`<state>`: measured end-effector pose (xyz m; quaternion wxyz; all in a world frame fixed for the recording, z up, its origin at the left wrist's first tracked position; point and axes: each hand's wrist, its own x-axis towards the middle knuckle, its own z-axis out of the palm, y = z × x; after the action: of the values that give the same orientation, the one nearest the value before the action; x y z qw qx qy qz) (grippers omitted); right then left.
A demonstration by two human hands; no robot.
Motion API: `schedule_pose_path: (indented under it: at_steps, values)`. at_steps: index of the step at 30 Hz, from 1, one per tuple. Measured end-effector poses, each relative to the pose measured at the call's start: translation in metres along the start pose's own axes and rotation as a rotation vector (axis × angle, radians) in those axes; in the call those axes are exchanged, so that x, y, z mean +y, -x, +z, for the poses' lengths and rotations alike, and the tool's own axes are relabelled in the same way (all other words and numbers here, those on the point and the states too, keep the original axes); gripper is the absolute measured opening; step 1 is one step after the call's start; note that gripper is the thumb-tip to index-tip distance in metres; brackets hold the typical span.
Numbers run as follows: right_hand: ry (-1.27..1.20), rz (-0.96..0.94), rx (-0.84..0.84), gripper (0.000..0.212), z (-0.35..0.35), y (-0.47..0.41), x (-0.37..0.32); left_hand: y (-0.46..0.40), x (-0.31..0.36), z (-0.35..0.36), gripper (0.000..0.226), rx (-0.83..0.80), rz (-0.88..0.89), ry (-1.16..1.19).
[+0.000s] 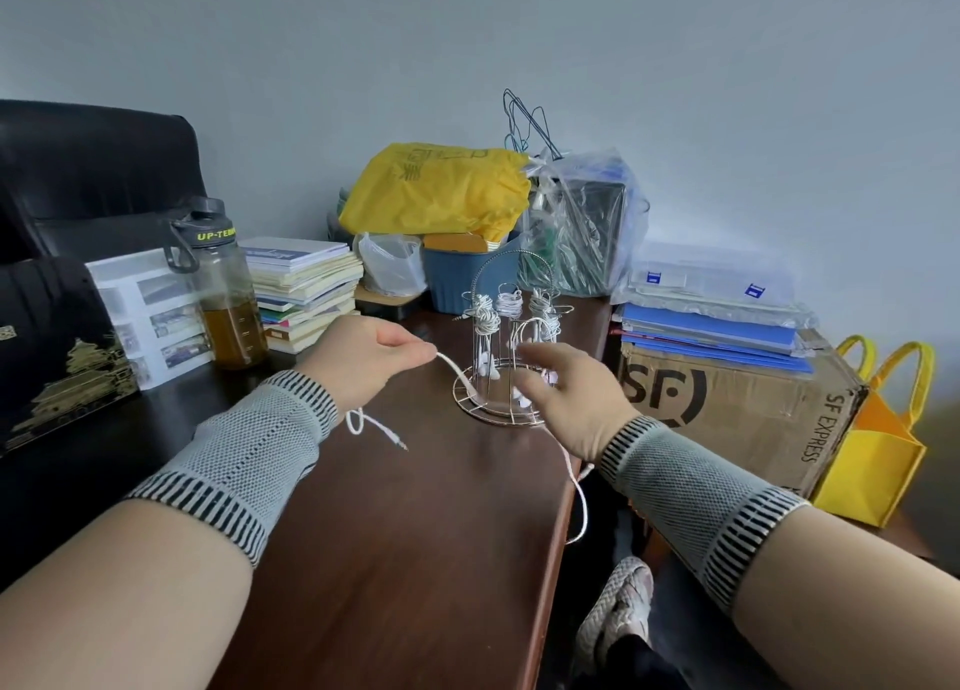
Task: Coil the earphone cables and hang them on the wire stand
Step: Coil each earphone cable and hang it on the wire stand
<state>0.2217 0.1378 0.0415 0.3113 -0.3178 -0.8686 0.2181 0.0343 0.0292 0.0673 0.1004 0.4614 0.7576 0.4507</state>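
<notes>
A: What has the left hand (371,359) got?
B: It pinches a white earphone cable (451,368) between thumb and curled fingers; the plug end (401,445) dangles below its wrist.
A: And the right hand (569,396)?
B: Fingers loosely spread, blurred, just in front of the wire stand (506,357); I can't tell whether it holds anything. The cable runs under it and off the table (415,533) edge.
A: The stand?
B: Between and just beyond both hands, three coiled cables (509,305) hanging from its top.
</notes>
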Motion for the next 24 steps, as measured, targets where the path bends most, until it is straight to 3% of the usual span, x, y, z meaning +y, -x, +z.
schedule_pose_path:
  at_steps: [2,6,13,16,21,24]
  values:
    - [-0.039,-0.093,-0.039,0.043,0.007,-0.002,-0.018,0.003,0.009,0.009,0.012,-0.048,0.042,0.009]
    - [-0.118,-0.149,-0.095,0.026,0.014,-0.006,-0.030,0.006,0.020,0.017,0.013,-0.108,0.087,0.002]
    - [-0.068,0.211,0.219,0.033,-0.004,-0.016,0.012,-0.007,-0.013,0.002,0.015,-0.031,-0.022,0.069]
    - [-0.038,0.317,0.277,0.034,-0.015,-0.015,0.023,-0.009,-0.021,-0.004,0.016,-0.019,-0.064,0.080]
    - [0.028,0.421,0.281,0.042,-0.024,-0.010,0.032,-0.015,-0.026,-0.010,0.015,0.070,-0.131,0.162]
    - [0.001,0.474,0.125,0.042,-0.025,-0.008,0.039,-0.017,-0.030,-0.013,0.017,0.065,-0.176,0.205]
